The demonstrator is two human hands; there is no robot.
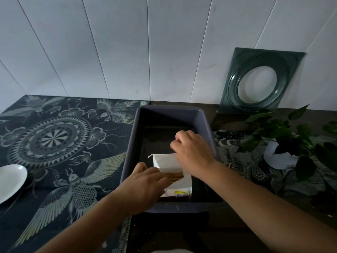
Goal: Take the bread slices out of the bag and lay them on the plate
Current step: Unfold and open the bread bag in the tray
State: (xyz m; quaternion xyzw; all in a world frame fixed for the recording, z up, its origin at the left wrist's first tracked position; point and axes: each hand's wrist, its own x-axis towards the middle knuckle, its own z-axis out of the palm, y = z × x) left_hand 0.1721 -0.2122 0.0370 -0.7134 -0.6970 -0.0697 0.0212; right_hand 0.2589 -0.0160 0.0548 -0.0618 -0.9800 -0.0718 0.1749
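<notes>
white bread bag (171, 167) in grey tub (204, 121); right hand (191, 152) pinches its top flap, left hand (144, 187) loosely curled, fingers reaching into bag at bread slices (175, 177); plate (11, 181) far left.

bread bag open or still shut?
Open. The right hand pulls the white bag flap back, exposing brown bread at its mouth, where the left hand reaches.

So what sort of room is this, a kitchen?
Probably a home kitchen or dining corner: a patterned tablecloth under a white plate, a houseplant by the panelled wall, and bread in a bag.
</notes>
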